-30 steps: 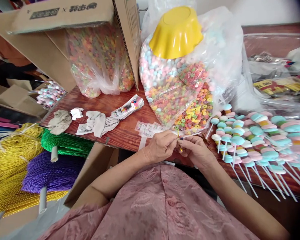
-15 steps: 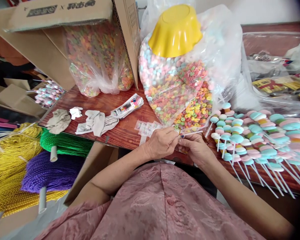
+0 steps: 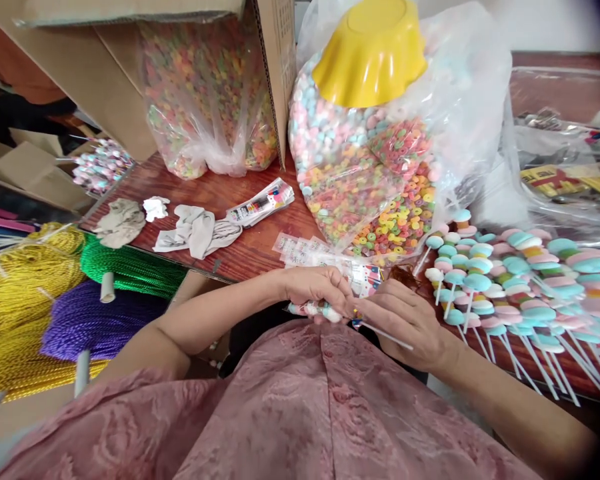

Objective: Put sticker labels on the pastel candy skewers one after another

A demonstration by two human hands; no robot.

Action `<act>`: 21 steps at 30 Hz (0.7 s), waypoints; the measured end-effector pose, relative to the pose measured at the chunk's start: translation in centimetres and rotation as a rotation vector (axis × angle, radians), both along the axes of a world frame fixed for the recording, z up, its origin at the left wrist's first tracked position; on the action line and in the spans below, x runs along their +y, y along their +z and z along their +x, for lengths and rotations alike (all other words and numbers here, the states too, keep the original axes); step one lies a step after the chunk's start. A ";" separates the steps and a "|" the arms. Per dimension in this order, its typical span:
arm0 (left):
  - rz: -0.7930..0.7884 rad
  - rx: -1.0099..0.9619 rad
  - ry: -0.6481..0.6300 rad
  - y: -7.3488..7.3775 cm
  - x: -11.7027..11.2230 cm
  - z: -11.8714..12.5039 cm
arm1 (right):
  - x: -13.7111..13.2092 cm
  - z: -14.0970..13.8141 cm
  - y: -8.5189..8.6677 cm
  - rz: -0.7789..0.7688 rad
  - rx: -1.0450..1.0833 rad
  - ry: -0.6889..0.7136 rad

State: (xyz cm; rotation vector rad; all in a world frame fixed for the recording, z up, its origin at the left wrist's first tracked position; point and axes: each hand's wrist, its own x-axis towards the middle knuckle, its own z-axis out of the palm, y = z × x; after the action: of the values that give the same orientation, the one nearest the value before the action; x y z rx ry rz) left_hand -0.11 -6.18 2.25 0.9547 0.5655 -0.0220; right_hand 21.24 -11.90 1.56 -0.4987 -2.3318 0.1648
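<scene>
Workpiece: a candy skewer of small pastel blue, white and pink pieces (image 3: 316, 309) on a slim white stick (image 3: 393, 337). Location: low between the two hands, in front of the torso, slanting down to the right.

Left hand (image 3: 317, 288): fingers curled and grasping the candy end. Right hand (image 3: 405, 323): fingertips pinched at the neck of the skewer, with the stick running out below the fingers. A shiny blue-and-gold tie (image 3: 356, 323) sits at this neck.

Status: candy is mounted on the stick, and a clear covering appears to enclose it. Whether the tie is fully fastened cannot be told; the fingers hide part of it.

Adjacent, behind the hands: a printed clear plastic sleeve (image 3: 366, 280) and crumpled brown translucent film (image 3: 409, 277). To the right: a heap of blue-and-pink disc-shaped lollipops (image 3: 520, 260); their wrapping state is unclear. A stack of printed plastic sleeves (image 3: 263, 203) lies to the left, beside pale grey fabric gloves (image 3: 197, 233).

Rear: a clear plastic bag of multicoloured candy rings (image 3: 410, 213), below an inverted yellow fluted bowl (image 3: 370, 53).
</scene>
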 end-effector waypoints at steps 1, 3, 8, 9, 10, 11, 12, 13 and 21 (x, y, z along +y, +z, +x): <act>0.002 0.001 -0.043 0.0 0.0 0.0 | 0.0 -0.1 0.0 0.011 -0.034 0.028; 0.027 -0.002 -0.148 0.1 -0.1 0.1 | 0.0 -0.3 0.2 0.019 -0.100 0.101; 0.173 -0.078 -0.344 0.2 0.7 0.5 | 0.1 -0.7 1.9 0.118 -0.241 0.199; 0.218 -0.103 -0.372 0.3 1.2 0.4 | 0.0 -0.8 2.2 0.142 -0.268 0.184; 0.275 -0.116 -0.399 0.5 1.9 0.2 | -0.2 -1.0 2.4 0.155 -0.296 0.156; 0.350 -0.111 -0.421 0.9 2.5 -0.1 | -0.3 -1.1 2.4 0.159 -0.321 0.124; 0.456 -0.085 -0.433 1.5 3.0 -0.4 | -0.4 -1.2 2.3 0.152 -0.346 0.093; 0.604 -0.041 -0.426 2.3 3.2 -0.6 | -0.4 -1.2 2.0 0.133 -0.372 0.062; 1.881 0.203 -0.205 5.4 -4.8 1.0 | 2.5 -0.5 0.6 -0.454 0.074 -0.315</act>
State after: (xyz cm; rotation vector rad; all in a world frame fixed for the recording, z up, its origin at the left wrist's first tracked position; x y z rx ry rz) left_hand 0.90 -11.00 7.68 2.8598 0.5850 0.2838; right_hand 20.73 -9.39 2.16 -1.0542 -2.1078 0.5571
